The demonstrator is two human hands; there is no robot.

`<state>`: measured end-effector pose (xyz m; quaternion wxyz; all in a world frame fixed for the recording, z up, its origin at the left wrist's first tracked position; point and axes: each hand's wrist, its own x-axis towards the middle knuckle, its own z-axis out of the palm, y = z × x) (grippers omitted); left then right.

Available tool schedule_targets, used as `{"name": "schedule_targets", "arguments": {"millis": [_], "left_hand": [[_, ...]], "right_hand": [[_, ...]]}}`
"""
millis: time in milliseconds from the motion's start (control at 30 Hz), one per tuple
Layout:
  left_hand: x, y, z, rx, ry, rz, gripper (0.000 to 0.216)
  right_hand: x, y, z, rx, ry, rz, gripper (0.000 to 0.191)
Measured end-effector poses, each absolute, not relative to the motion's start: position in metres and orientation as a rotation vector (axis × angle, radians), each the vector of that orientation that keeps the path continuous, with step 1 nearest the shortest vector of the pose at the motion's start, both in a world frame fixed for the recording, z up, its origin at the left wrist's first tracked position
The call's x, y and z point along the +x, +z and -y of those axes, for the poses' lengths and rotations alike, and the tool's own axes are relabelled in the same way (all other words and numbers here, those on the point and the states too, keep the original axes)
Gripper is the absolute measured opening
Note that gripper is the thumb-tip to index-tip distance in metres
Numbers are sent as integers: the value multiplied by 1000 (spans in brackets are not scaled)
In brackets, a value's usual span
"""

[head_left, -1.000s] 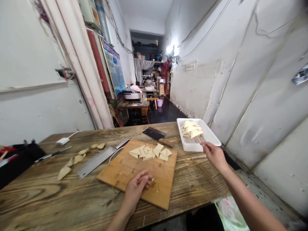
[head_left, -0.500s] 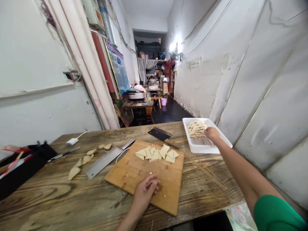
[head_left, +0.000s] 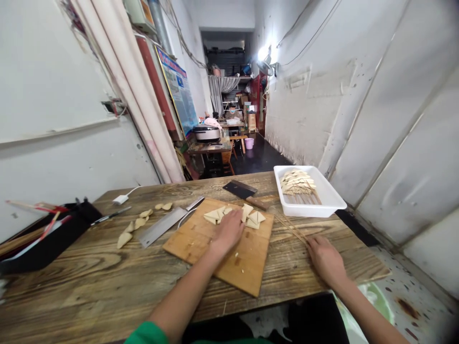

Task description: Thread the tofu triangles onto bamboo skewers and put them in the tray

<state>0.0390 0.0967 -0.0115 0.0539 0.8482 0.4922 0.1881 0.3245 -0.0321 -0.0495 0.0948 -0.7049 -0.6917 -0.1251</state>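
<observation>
- Surface (head_left: 107,286), head view: grained wood, with a cutting board (head_left: 247,263) lying askew on it.
- Pale triangular pieces (head_left: 254,220): loose row across the far half of the cutting board; a few crumbs (head_left: 236,254) nearer the front edge.
- Left hand (head_left: 229,227): over the middle of that row, fingertips down among the triangles. Back of the hand hides them; cannot tell whether they are closed on one.
- Right hand (head_left: 325,258): low on the surface, right of the cutting board, fingers at the near end of thin skewers (head_left: 292,228). Cannot tell whether pinching or merely resting.
- White tray (head_left: 333,198): beyond the right hand; skewered pieces (head_left: 297,179) heaped at its left side.
- Dark-bladed cleaver (head_left: 239,189): just beyond the cutting board.
- Silver-bladed cleaver (head_left: 161,226): left of the cutting board, handle pointing away.
- Curved pale pieces (head_left: 139,223): strung out in a line further left, near a pen (head_left: 111,216).
</observation>
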Motion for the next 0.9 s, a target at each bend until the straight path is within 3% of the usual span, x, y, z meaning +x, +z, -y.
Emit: {"name": "schedule_targets", "arguments": {"millis": [200, 600, 733, 900], "left_hand": [[57, -6, -111, 2677, 192, -1612, 25], [45, -18, -108, 2604, 387, -1614, 27], [37, -17, -107, 2404, 574, -1597, 22], [30, -16, -108, 2034, 919, -1502, 17]], "right_hand": [[324, -49, 27, -2096, -354, 1999, 18], [301, -40, 59, -1776, 25, 1745, 17], [263, -57, 77, -1528, 487, 1539, 20], [224, -44, 91, -1302, 1086, 1122, 40]]}}
